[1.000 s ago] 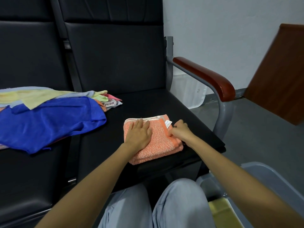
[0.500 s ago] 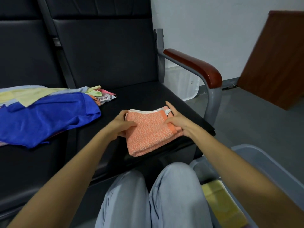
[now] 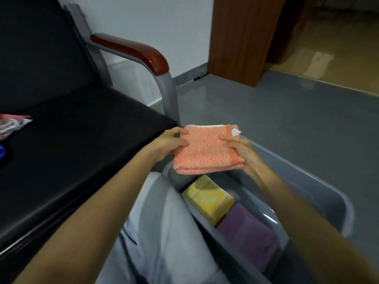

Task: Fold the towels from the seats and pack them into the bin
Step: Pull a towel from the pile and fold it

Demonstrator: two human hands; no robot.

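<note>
I held the folded orange towel flat, left hand and right hand each gripping an end, right above the bin's far end. Its long side lay across the bin, so the drop looked straight down, beyond the yellow towel.

orange speckled towel, yellow towel, purple towel, grey bin

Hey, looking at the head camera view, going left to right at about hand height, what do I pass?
Loose towels → black seat → left hand → folded orange towel → right hand → right wall of the grey bin.
</note>
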